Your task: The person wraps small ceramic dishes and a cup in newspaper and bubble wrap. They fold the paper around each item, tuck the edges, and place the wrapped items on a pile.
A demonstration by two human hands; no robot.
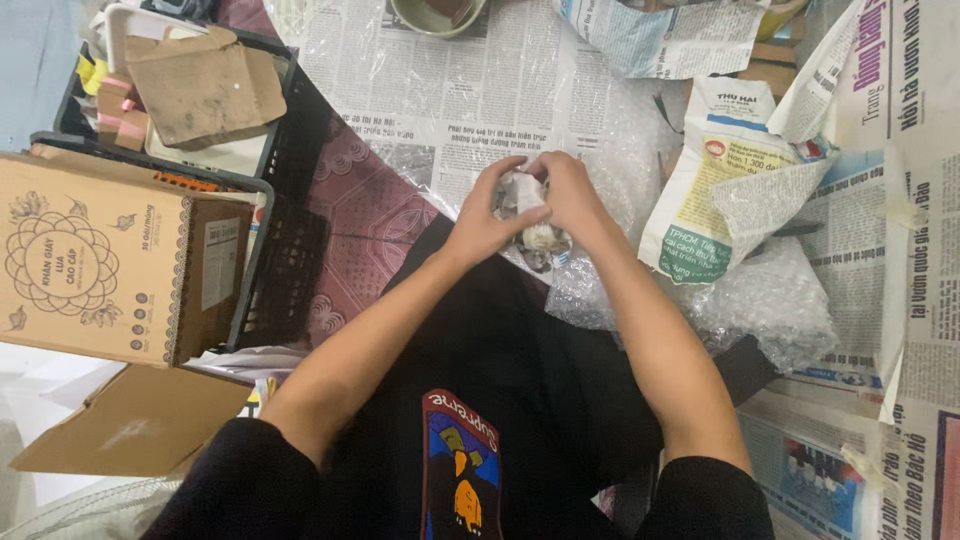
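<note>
Both my hands meet above my lap over a small bundle (532, 214), an object wrapped in pale paper and clear bubble wrap. My left hand (487, 213) cups the bundle from the left, fingers curled over its top. From the right, my right hand (572, 193) presses on it with fingers closed around the wrapping. What is inside the wrapping is hidden. A sheet of bubble wrap (770, 300) trails from the bundle to the right across the floor.
Newspaper sheets (480, 90) cover the floor ahead and to the right. A brown cardboard box (100, 260) and a black plastic crate (285, 250) holding cardboard pieces stand at left. A bowl (435, 15) sits at the top. A flat cardboard piece (130, 420) lies lower left.
</note>
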